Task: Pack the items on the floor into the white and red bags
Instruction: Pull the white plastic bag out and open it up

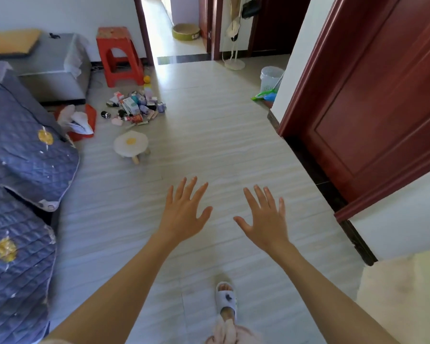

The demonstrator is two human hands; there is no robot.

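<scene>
Out in front of me, over bare floor [209,150], both palms face down with nothing in them. Left hand [184,214]: fingers [192,188] straight and spread apart, thumb out to the side. Right hand [266,219]: same posture, fingers [257,197] straight and fanned, thumb pointing toward the left hand. The two hands are near each other but not touching. Neither touches any object.

Below the right forearm, one foot in a white slipper [226,297] stands on the tiles.

Task items: a loose pile of small items [134,106] (tubes, little bottles, cartons, a few round jars) lies on the floor well ahead and to the left of my hands, just in front of a red plastic stool [118,55]. A small orange ball [146,78] sits by the stool's leg. A low round stool with a fried-egg cushion [131,144] stands between the pile and my hands, nearer the pile.

Bags: a red bag [91,115] lies on the floor just left of the pile, with a white bag [76,120] crumpled on top of it. Whether either holds anything, I cannot tell.

Surroundings: blue quilted cover [22,170] along the left edge; grey box [55,68] behind the bags; dark red door [377,100] at right; white wastebasket [271,79] by the far wall corner.
</scene>
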